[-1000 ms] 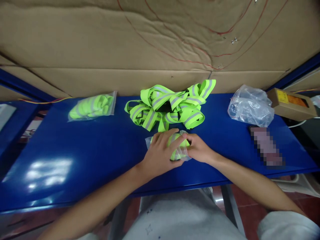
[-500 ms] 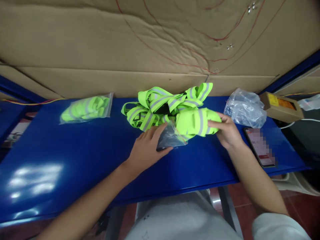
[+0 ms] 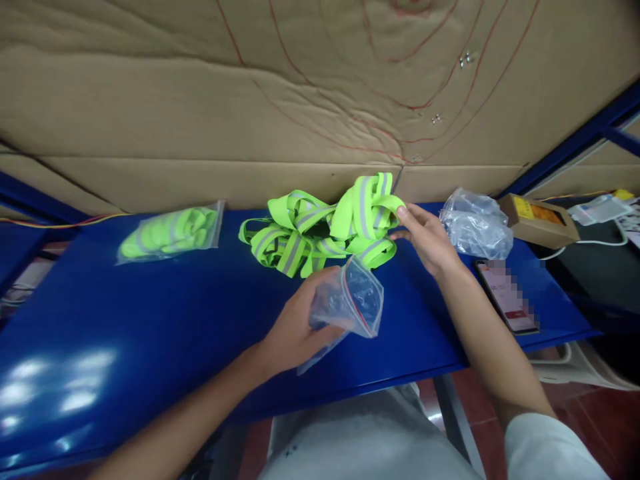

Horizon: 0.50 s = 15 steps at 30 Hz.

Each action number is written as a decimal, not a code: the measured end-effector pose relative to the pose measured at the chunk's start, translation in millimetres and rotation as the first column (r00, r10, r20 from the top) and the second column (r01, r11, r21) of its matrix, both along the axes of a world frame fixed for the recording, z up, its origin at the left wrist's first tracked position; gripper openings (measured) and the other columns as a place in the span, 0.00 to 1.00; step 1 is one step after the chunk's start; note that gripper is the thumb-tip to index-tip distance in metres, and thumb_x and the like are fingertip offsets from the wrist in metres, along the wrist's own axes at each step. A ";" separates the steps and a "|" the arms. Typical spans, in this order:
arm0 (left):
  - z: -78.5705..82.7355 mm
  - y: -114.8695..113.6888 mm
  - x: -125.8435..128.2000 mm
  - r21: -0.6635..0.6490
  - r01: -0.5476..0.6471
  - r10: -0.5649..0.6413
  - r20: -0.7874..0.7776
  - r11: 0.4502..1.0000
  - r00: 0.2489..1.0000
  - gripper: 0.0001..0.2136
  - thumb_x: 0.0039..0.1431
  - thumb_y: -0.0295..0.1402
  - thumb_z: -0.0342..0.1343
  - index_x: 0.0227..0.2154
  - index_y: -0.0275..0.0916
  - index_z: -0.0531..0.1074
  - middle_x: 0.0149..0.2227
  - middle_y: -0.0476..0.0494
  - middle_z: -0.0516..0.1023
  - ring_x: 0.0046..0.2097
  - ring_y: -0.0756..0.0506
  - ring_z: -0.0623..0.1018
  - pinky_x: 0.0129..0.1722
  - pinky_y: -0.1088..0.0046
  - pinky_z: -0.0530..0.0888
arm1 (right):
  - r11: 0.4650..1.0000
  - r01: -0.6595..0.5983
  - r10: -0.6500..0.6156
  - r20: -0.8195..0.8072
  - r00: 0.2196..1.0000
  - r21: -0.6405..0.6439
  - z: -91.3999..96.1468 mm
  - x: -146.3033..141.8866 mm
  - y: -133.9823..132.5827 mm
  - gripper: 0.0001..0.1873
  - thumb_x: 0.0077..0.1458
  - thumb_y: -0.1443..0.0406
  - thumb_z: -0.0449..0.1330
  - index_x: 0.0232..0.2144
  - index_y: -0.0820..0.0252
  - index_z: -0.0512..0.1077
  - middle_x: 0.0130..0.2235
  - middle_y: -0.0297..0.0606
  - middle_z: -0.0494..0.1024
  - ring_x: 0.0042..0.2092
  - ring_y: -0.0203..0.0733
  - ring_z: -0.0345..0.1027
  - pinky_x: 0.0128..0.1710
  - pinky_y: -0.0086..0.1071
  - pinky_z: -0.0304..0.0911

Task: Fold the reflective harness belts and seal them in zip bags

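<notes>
My left hand is closed around a clear zip bag, whose mouth gapes open towards the right, with a red line along the seal. I see no strap inside that bag. Just behind it, a tangled pile of neon yellow-green reflective straps with grey stripes lies on the blue table. With thumb and fingers, my right hand grips the edge of a bunched reflective strap at the pile's right side. Whether this bunch rests on the pile or is raised slightly, I cannot tell.
A filled zip bag of straps lies at the left. On the right are crumpled clear plastic bags, a brown carton and a phone. A cardboard wall with red curved lines stands behind the table.
My right hand has carried the bunched strap from over the bag's mouth back to the pile. My left hand has drawn the bag slightly nearer, and its mouth now shows open.
</notes>
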<state>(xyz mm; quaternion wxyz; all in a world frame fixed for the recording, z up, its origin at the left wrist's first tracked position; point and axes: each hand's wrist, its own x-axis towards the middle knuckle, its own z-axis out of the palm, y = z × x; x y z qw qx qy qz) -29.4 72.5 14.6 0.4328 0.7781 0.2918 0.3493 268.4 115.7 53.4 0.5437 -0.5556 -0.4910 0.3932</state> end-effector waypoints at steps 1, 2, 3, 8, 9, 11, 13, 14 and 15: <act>-0.3 -0.8 0.5 -0.186 0.071 -0.057 0.079 0.980 0.995 0.35 0.63 0.47 0.63 0.68 0.47 0.57 0.58 0.36 0.74 0.52 0.39 0.79 0.51 0.60 0.78 | 0.999 0.002 -0.004 0.031 1.000 0.041 0.3 -1.3 -2.5 0.33 0.54 0.42 0.68 0.55 0.53 0.73 0.57 0.42 0.75 0.54 0.44 0.73 0.49 0.36 0.74; -0.5 -1.2 0.7 -0.352 0.145 -0.090 0.168 0.925 0.982 0.34 0.64 0.50 0.61 0.68 0.46 0.58 0.57 0.36 0.75 0.52 0.39 0.79 0.50 0.62 0.78 | 0.996 0.012 -0.018 0.069 0.997 0.086 0.5 -1.1 -6.7 0.38 0.55 0.41 0.67 0.61 0.49 0.68 0.64 0.42 0.69 0.61 0.47 0.68 0.58 0.40 0.71; -0.7 -1.3 0.6 -0.473 0.211 -0.101 0.249 0.855 0.963 0.33 0.64 0.53 0.60 0.66 0.45 0.61 0.56 0.35 0.75 0.52 0.39 0.79 0.48 0.63 0.78 | 0.991 0.026 -0.041 0.116 0.992 0.131 0.9 0.2 -12.3 0.40 0.56 0.41 0.67 0.65 0.46 0.63 0.69 0.40 0.62 0.67 0.49 0.62 0.64 0.43 0.66; 1.9 1.2 -0.4 -0.641 0.342 -0.063 0.416 0.687 0.907 0.31 0.59 0.62 0.58 0.56 0.46 0.74 0.55 0.36 0.76 0.47 0.40 0.79 0.43 0.64 0.78 | 0.942 -0.054 -0.035 0.256 0.966 0.332 6.1 -3.5 -45.8 0.33 0.63 0.46 0.63 0.66 0.43 0.62 0.70 0.40 0.60 0.67 0.51 0.61 0.66 0.46 0.62; 3.2 1.9 -0.5 -0.654 0.376 -0.066 0.447 0.657 0.892 0.31 0.58 0.62 0.59 0.57 0.47 0.74 0.57 0.37 0.76 0.49 0.39 0.79 0.45 0.62 0.78 | 0.935 -0.146 0.061 0.261 0.964 0.324 6.0 -10.0 -51.7 0.33 0.63 0.46 0.63 0.66 0.43 0.63 0.67 0.42 0.63 0.64 0.50 0.65 0.63 0.45 0.65; 5.3 3.0 -0.6 -0.678 0.464 -0.092 0.509 0.570 0.856 0.33 0.58 0.63 0.58 0.60 0.50 0.72 0.62 0.38 0.73 0.56 0.36 0.77 0.52 0.59 0.76 | 0.887 -0.391 0.336 0.240 0.911 0.244 2.4 -27.7 -61.3 0.39 0.61 0.45 0.64 0.69 0.44 0.60 0.65 0.44 0.66 0.59 0.50 0.69 0.57 0.44 0.69; 5.4 3.5 -0.4 -0.702 0.540 -0.153 0.537 0.464 0.830 0.37 0.59 0.66 0.53 0.64 0.50 0.68 0.64 0.38 0.71 0.59 0.34 0.76 0.56 0.56 0.74 | 0.822 -0.550 0.516 0.215 0.829 0.149 -5.3 -46.7 -66.3 0.45 0.58 0.46 0.68 0.71 0.46 0.56 0.65 0.45 0.66 0.59 0.49 0.67 0.57 0.43 0.68; 4.8 3.4 -0.2 -0.719 0.559 -0.183 0.536 0.414 0.824 0.38 0.61 0.66 0.50 0.66 0.50 0.66 0.64 0.36 0.72 0.59 0.35 0.76 0.56 0.56 0.73 | 0.809 -0.576 0.545 0.216 0.810 0.119 -9.5 -54.4 -66.7 0.44 0.58 0.49 0.69 0.70 0.48 0.58 0.64 0.45 0.68 0.59 0.49 0.67 0.58 0.43 0.67; 4.1 3.3 0.2 -0.731 0.567 -0.212 0.528 0.380 0.822 0.38 0.62 0.66 0.47 0.67 0.48 0.66 0.63 0.35 0.73 0.58 0.35 0.77 0.56 0.56 0.73 | 0.810 -0.578 0.546 0.226 0.806 0.103 -13.0 -59.8 -65.9 0.40 0.57 0.51 0.70 0.67 0.50 0.62 0.61 0.44 0.70 0.58 0.48 0.68 0.58 0.43 0.66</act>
